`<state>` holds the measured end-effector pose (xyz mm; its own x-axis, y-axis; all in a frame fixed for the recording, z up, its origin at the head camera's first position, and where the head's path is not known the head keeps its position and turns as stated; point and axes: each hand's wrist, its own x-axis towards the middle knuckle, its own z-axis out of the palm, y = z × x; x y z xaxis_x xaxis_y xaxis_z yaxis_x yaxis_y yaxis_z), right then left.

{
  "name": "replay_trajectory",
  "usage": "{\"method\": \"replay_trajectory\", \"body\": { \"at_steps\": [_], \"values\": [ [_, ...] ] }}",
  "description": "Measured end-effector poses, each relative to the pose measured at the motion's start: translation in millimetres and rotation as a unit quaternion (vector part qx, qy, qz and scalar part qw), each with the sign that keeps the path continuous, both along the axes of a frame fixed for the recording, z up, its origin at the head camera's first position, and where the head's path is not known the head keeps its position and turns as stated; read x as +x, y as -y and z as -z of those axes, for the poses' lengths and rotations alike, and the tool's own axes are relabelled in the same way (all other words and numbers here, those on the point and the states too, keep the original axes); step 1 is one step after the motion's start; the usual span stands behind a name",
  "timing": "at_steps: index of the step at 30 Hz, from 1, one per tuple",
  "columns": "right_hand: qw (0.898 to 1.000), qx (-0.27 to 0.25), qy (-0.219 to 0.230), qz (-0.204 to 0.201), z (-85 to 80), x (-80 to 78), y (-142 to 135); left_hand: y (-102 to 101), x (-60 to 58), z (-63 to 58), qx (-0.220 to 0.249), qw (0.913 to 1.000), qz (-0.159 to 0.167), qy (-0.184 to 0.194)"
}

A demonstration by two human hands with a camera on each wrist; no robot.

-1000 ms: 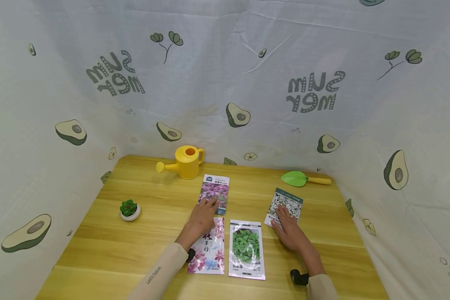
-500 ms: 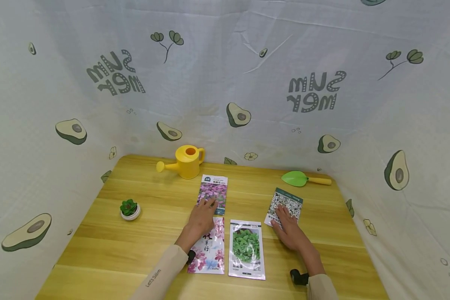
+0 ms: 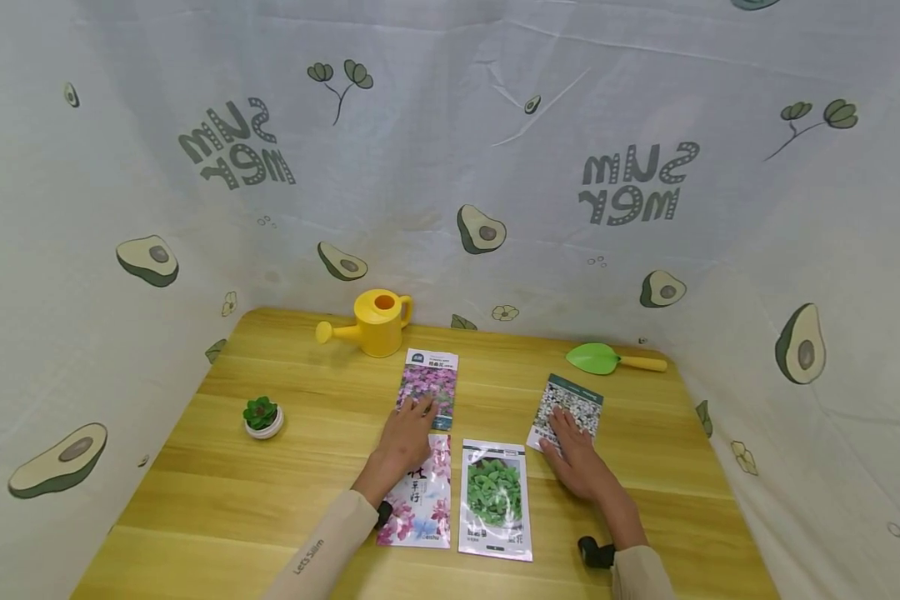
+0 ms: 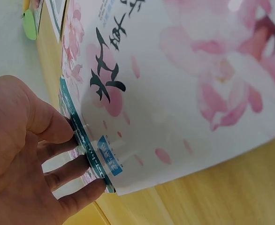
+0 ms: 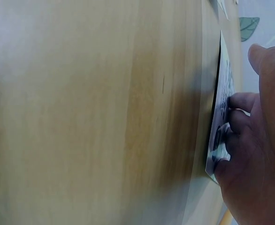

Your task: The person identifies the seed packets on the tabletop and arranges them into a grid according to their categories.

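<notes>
My left hand rests its fingertips on the lower part of a seed packet with purple flowers. In the left wrist view the fingers lie on that packet's dark green edge, thumb alongside. Below it, partly under my left wrist, lies a pink-flower seed packet. A seed packet with green leaves is flat to its right. My right hand lies spread on a seed packet with white flowers, which sits slightly turned. The right wrist view shows the fingers touching this packet's top face.
A yellow watering can stands at the back of the wooden table. At the back right lies a green trowel with a yellow handle. A small potted succulent is on the left. A printed white curtain surrounds the table.
The white-flower packet has slid slightly left under my right hand. The purple-flower packet has also shifted a little left with my left hand on it. The head view has moved slightly.
</notes>
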<state>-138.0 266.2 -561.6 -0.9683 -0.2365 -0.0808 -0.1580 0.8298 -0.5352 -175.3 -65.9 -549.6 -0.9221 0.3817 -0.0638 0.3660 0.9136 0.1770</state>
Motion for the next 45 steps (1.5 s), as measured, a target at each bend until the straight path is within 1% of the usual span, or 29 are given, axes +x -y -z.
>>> {"method": "replay_trajectory", "body": {
  "at_steps": [6,10,16,23,29,34,39,45],
  "values": [
    [1.000,-0.004,0.003,-0.002,3.1,-2.8,1,-1,0.1,0.8,-0.005,1.0000,-0.001,0.002],
    [1.000,-0.013,-0.009,-0.010,8.0,-5.8,0,-1,0.0,0.9,-0.005,1.0000,-0.002,-0.002],
    [1.000,-0.011,-0.011,-0.019,13.3,-10.3,-1,-2,-0.2,0.8,-0.007,0.9999,-0.007,-0.004],
    [1.000,0.000,-0.003,-0.011,5.5,-9.0,7,-3,0.9,0.3,-0.011,0.9999,-0.010,0.000],
    [1.000,0.003,-0.002,-0.011,1.8,-9.3,12,-4,1.2,3.0,-0.024,0.9996,-0.011,-0.004],
    [1.000,-0.002,-0.007,-0.014,0.3,-9.9,15,-4,1.5,4.3,-0.027,0.9995,-0.011,-0.011],
    [1.000,-0.009,-0.018,-0.017,2.2,-11.2,16,-5,1.3,4.8,-0.032,0.9993,-0.012,-0.016],
    [1.000,-0.009,-0.018,-0.023,1.2,-11.9,17,-6,1.5,4.8,-0.028,0.9994,-0.017,-0.009]
  ]
}}
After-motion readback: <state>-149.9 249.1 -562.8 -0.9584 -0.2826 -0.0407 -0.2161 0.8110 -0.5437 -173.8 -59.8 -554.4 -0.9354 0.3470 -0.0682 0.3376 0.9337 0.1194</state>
